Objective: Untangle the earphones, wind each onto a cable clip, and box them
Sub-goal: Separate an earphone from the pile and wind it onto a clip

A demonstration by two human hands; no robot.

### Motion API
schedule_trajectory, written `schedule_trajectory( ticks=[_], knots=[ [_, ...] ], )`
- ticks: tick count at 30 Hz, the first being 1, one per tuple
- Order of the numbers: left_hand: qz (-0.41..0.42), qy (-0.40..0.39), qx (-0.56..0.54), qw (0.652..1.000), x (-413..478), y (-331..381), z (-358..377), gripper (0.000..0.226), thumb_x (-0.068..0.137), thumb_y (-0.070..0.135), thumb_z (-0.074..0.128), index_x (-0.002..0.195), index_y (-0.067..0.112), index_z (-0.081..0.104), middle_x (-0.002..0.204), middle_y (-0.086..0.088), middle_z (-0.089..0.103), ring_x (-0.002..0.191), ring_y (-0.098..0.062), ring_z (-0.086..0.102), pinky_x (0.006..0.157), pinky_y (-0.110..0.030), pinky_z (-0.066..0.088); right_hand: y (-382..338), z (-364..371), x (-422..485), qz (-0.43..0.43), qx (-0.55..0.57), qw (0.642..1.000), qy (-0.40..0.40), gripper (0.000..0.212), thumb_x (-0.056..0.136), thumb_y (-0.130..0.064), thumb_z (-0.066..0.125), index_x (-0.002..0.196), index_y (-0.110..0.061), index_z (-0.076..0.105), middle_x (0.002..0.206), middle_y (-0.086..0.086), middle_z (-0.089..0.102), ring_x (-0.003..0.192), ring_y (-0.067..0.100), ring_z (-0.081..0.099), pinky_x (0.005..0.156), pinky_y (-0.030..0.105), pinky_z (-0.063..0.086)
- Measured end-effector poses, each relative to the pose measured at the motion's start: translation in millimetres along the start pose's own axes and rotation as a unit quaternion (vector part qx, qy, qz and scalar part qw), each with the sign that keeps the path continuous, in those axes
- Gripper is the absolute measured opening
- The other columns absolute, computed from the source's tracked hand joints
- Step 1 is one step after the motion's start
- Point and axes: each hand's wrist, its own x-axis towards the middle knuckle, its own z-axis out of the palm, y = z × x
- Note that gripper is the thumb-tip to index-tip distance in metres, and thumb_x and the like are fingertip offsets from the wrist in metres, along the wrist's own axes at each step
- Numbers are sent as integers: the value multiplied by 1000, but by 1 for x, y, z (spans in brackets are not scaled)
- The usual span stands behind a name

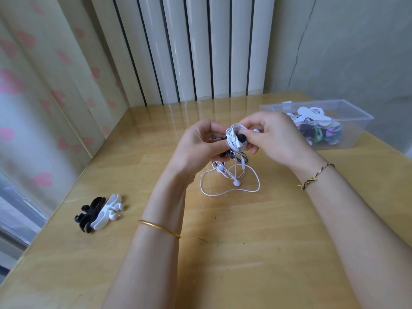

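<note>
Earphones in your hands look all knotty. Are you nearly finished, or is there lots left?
Partway. Done: the clear box holds several wound earphones. In hand: the left hand and right hand grip a tangle of white and dark earphones, one white loop trailing on the table. Left: untangle it, wind onto the black clip and white clip lying unused, then box them.

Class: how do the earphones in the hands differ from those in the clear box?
The held earphones are tangled, white cable trailing onto the table; the boxed earphones are wound on clips. The left hand and right hand grip the held earphones; the boxed earphones lie untouched. Both include white cable.
</note>
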Motion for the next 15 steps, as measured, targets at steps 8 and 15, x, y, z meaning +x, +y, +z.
schedule_trajectory(
  ticks=[8,15],
  knots=[
    [4,-24,-17,1000,1,-2,2,16,81,-4,68,91,7,61,93,-14,69,78,-25,67,70,-35,58,-1,1,0,2,-22,1000,14,10,92,-16,59,87,-14,68,64,-6,62,46,13,56,50,23,47],
    [16,-12,-25,999,2,-2,1,15,85,-7,62,88,8,59,83,-9,69,73,-25,66,68,-37,56,2,4,0,2,23,1000,2,15,90,-5,58,90,-16,69,63,-6,63,44,4,55,51,22,47]
  ],
)
